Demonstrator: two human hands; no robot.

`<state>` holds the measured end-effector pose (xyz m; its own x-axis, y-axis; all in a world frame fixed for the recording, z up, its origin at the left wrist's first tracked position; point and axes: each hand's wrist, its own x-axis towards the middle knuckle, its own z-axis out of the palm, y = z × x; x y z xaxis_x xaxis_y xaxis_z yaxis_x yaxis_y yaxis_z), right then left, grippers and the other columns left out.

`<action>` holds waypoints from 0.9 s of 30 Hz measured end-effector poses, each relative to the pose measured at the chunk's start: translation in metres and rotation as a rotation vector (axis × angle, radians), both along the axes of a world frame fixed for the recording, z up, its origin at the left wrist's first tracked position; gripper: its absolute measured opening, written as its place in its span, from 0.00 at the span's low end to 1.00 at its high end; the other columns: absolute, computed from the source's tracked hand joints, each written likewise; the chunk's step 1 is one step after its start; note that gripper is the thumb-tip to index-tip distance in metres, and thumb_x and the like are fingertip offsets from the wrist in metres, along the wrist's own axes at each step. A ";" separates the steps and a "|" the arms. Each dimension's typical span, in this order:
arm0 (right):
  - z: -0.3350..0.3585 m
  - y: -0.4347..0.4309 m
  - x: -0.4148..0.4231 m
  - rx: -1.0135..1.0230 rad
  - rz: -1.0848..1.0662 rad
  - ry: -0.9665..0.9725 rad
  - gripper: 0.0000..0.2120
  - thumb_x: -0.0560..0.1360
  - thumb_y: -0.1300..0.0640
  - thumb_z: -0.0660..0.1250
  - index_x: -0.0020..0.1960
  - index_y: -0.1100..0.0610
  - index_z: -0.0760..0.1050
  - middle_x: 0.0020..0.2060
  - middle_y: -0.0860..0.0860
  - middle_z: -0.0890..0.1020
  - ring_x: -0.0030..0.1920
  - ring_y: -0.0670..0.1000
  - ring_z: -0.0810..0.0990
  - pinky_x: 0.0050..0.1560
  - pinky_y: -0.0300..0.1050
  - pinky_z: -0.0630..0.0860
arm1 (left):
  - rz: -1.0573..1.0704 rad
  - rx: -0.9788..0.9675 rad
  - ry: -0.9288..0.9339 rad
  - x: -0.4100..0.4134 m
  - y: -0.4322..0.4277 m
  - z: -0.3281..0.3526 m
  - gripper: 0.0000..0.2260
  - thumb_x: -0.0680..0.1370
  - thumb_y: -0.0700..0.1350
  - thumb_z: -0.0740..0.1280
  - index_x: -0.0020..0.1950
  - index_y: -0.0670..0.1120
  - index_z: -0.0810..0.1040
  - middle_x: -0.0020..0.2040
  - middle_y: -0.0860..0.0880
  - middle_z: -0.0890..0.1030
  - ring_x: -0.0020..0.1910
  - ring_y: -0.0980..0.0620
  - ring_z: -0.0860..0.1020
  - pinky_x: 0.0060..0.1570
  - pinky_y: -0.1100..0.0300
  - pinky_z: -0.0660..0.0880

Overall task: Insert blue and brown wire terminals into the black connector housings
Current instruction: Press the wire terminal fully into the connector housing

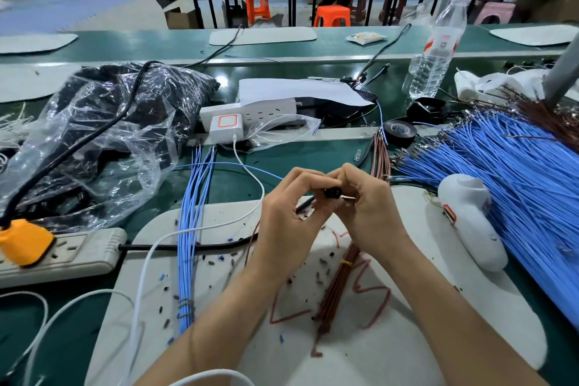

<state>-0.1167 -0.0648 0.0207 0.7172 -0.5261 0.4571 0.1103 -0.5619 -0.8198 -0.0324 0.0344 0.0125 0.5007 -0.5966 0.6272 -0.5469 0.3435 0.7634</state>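
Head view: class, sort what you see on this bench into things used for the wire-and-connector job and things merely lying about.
Part of the job: left hand, right hand, black connector housing held between them, blue wire bundle, brown wire bundle.

Lying about: water bottle, black tape roll, power strip, white charger.

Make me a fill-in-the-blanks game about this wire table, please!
1. The left hand and right hand pinch a small connector housing coloured ____.
2. The huge wire pile on the right is ____.
3. The brown wire bundle between the forearms is tied with a ____ band.
Missing words: black, blue, yellow.
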 end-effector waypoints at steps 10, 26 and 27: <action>-0.006 0.000 0.002 -0.008 -0.013 -0.004 0.10 0.65 0.77 0.64 0.36 0.65 0.69 0.34 0.52 0.79 0.36 0.54 0.78 0.38 0.49 0.76 | 0.021 0.011 -0.031 -0.003 0.002 0.001 0.11 0.69 0.36 0.74 0.49 0.44 0.81 0.46 0.48 0.79 0.45 0.51 0.80 0.47 0.50 0.78; -0.015 -0.003 -0.003 -0.080 -0.154 0.039 0.02 0.67 0.68 0.68 0.40 0.65 0.78 0.33 0.57 0.80 0.36 0.57 0.79 0.37 0.48 0.74 | 0.068 0.053 -0.092 -0.005 -0.006 -0.007 0.11 0.72 0.35 0.71 0.53 0.41 0.83 0.47 0.48 0.81 0.47 0.53 0.78 0.50 0.64 0.75; -0.017 0.000 0.000 -0.047 -0.157 0.036 0.03 0.69 0.65 0.69 0.40 0.65 0.78 0.34 0.58 0.81 0.36 0.57 0.79 0.38 0.48 0.74 | 0.082 0.036 -0.057 -0.001 -0.005 -0.009 0.11 0.71 0.36 0.71 0.53 0.41 0.83 0.47 0.49 0.81 0.46 0.53 0.78 0.50 0.63 0.76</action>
